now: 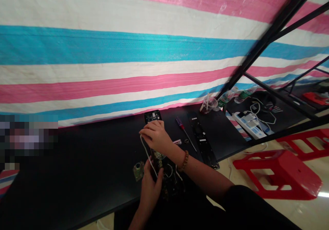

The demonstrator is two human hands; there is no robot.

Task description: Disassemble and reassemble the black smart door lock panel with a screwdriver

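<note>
At the lower centre of the frame, the left hand point(151, 190) grips an opened black electronic device with exposed circuitry point(168, 181), and the right hand point(157, 137) holds a thin white cable point(146, 152) in a narrow pinch. From that pinch, nearest its upper end, the cable's long axis slants down and right to the left hand. The black surface point(77, 175) also bears one purple-handled screwdriver point(180, 122), one long black panel point(202, 139) and one small green circuit board point(138, 171).

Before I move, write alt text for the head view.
The right hand pinches a white cable over an opened electronic device that the left hand holds. A screwdriver and a long black panel lie nearby on the black table.
</note>
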